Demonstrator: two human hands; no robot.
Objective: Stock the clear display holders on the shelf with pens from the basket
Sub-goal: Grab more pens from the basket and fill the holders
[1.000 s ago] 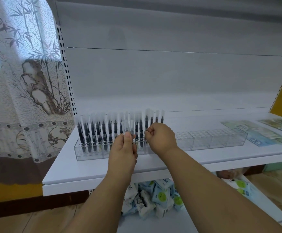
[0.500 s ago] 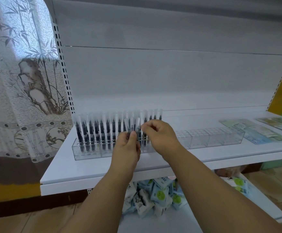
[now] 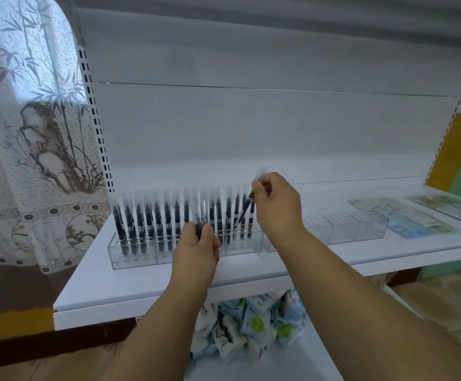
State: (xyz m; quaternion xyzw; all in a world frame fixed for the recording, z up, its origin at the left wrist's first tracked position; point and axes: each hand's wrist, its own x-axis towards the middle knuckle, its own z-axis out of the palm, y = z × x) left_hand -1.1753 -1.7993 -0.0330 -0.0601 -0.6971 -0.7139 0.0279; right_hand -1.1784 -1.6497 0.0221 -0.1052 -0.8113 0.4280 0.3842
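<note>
In the head view, the right hand (image 3: 274, 200) is pinching one pen (image 3: 247, 206) in its grip; the pen is tilting, its tip pointing down to the right end of the filled clear holder (image 3: 130, 261) on the white shelf (image 3: 92, 284). The left hand (image 3: 196, 250) is gripping a small bunch of pens (image 3: 200, 215), standing upright just in front of the row. An empty holder (image 3: 355, 228) is lying to the right.
</note>
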